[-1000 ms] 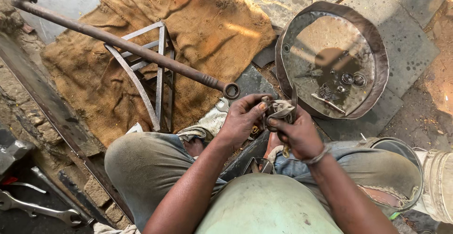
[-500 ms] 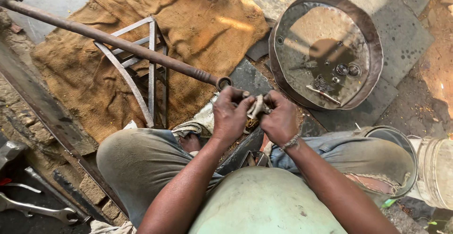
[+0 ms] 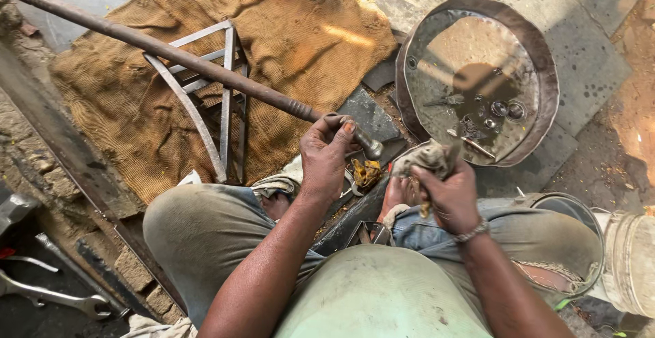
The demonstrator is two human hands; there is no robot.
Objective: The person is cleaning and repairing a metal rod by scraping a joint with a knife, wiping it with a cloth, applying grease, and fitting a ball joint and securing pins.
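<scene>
1. Person squats on stone floor (image 3: 580,65), knees wide, view straight down over both hands.
2. Left hand (image 3: 327,157) is closed around the near end of the long rusty rod (image 3: 205,65). The rod runs from upper left across the burlap (image 3: 286,31) and over a metal frame (image 3: 205,99), ending just past the fist.
3. Right hand (image 3: 447,191) is clenched on a dirty rag (image 3: 423,157), held just right of the rod's tip and apart from it. Hands sit near each other, not touching.
4. A small yellowish part (image 3: 367,173) lies between the hands, low, near the foot; what it is, cannot tell.
5. Round metal pan (image 3: 539,58) sits beyond the right hand, holding dark liquid, small rings and thin pieces.
6. A spanner (image 3: 48,296) lies far lower left; a white bucket (image 3: 631,259) at right edge.
7. Step in hand, as judged: wiping or cleaning the rod end, with the rod steadied by the left hand and the rag ready.
8. Next move would call for bringing the rag onto the rod tip while the left grip stops the rod rolling; the rod's length makes it prone to swing off the frame.
</scene>
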